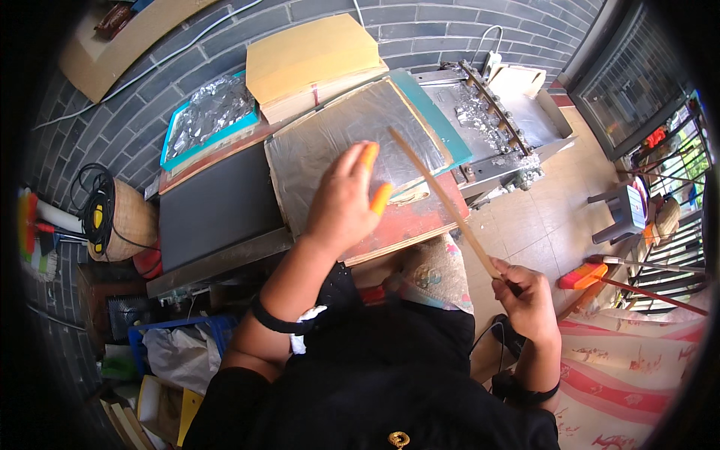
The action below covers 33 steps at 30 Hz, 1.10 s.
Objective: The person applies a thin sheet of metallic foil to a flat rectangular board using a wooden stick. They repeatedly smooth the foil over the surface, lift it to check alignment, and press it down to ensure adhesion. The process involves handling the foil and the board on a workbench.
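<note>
My right hand point(524, 301) grips the lower end of a long thin wooden or bamboo strip point(444, 199). The strip slants up and left, its tip over a wide sheet of silvery foil point(320, 132). My left hand point(344, 197) is above the foil's near part, thumb apart from the fingers and nothing seen in it; whether it touches the sheet is unclear. Orange finger covers point(381, 199) sit on its thumb and index finger. Beneath the foil are pale sheets and a teal board point(433, 126), on a worn red wooden board point(416, 219).
Behind the foil stands a tall paper stack point(312, 56). A turquoise tray point(211, 121) of foil scraps is at back left, beside a dark flat panel point(219, 202). Right of the boards is a metal device point(495, 112) with foil bits. A grey stool point(621, 211) stands farther right.
</note>
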{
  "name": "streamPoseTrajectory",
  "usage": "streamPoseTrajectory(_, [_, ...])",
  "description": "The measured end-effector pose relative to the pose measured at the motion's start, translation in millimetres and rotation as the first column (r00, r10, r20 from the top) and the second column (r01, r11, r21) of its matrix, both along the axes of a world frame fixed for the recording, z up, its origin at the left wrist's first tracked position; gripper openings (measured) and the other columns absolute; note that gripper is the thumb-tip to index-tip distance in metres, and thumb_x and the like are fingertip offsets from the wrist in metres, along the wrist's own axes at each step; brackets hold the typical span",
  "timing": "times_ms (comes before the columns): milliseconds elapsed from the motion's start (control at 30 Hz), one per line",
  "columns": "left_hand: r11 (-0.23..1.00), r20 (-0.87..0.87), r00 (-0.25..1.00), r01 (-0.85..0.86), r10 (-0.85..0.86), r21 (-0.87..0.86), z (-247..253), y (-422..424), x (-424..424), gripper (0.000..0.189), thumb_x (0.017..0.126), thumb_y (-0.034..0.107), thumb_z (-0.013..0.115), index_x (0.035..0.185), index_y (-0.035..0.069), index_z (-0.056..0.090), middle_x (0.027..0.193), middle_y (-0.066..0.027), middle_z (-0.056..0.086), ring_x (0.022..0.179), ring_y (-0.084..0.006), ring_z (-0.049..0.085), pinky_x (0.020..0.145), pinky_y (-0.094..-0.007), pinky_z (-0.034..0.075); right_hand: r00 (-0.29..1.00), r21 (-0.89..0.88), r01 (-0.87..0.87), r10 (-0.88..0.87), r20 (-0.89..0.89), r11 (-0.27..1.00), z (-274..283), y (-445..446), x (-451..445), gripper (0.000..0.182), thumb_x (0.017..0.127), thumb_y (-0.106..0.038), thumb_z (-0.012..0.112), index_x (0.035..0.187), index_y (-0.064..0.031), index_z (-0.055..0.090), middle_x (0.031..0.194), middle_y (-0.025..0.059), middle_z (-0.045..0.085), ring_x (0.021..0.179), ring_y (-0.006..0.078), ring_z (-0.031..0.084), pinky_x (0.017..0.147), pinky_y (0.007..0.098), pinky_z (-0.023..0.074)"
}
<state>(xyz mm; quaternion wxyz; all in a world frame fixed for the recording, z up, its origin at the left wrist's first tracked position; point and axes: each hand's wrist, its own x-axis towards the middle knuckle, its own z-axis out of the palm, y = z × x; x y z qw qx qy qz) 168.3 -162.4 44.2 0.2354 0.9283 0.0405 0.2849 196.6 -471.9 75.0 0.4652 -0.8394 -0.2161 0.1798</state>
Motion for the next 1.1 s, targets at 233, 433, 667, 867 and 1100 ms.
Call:
streamPoseTrajectory(233, [0.96,-0.087,0.988,0.143,-0.125,0.242,-4,-22,22,0.052,0.085,0.027,0.063,0.125,-0.002,0.049,0.131,-0.0208,0.046,0.125,-0.037,0.041,0.107,-0.0432,0.031,0.99,0.042,0.093,-0.087,-0.11,0.995,15,-29,1,0.031,0.08,0.006,0.06,0.111,0.0034,0.063,0.068,0.0017,0.053,0.062,0.0077,0.05,0.057,0.0232,0.0418])
streamPoseTrajectory(433, [0.971,-0.072,0.991,0.128,-0.116,0.201,-6,-26,26,0.052,0.084,0.026,0.064,0.123,-0.004,0.049,0.128,-0.022,0.048,0.126,-0.0375,0.041,0.107,-0.0449,0.03,0.983,0.194,0.049,-0.012,-0.186,0.98,21,-66,-5,0.032,0.08,0.009,0.057,0.111,0.0068,0.06,0.067,0.002,0.053,0.059,0.0087,0.051,0.055,0.0232,0.042])
streamPoseTrajectory(667, [0.981,-0.032,0.987,0.158,-0.156,0.115,-2,-23,25,0.055,0.08,0.019,0.068,0.125,-0.004,0.047,0.129,-0.023,0.048,0.124,-0.0388,0.042,0.106,-0.045,0.032,0.991,0.235,0.072,-0.042,-0.129,0.969,9,-68,-8,0.033,0.079,0.009,0.059,0.111,0.0046,0.061,0.067,0.0011,0.053,0.059,0.0088,0.05,0.055,0.023,0.0415])
streamPoseTrajectory(867, [0.99,0.02,0.99,0.14,-0.141,0.014,4,-8,3,0.061,0.075,0.007,0.071,0.129,0.0,0.045,0.131,-0.0232,0.047,0.123,-0.0373,0.045,0.103,-0.0395,0.037,0.997,0.144,0.067,-0.062,-0.038,0.987,0,-52,-12,0.031,0.079,0.011,0.057,0.11,0.0054,0.062,0.069,0.0016,0.051,0.062,0.0085,0.048,0.057,0.0233,0.0402])
streamPoseTrajectory(1100, [0.999,-0.001,0.999,0.034,-0.034,0.0,0,9,-21,0.059,0.078,0.014,0.069,0.128,-0.004,0.043,0.13,-0.0212,0.048,0.125,-0.0371,0.042,0.106,-0.0436,0.033,0.973,0.02,-0.214,0.211,0.096,0.977,12,-31,-17,0.034,0.074,0.011,0.059,0.107,0.0052,0.062,0.068,0.0156,0.055,0.058,0.0202,0.052,0.055,0.029,0.0412])
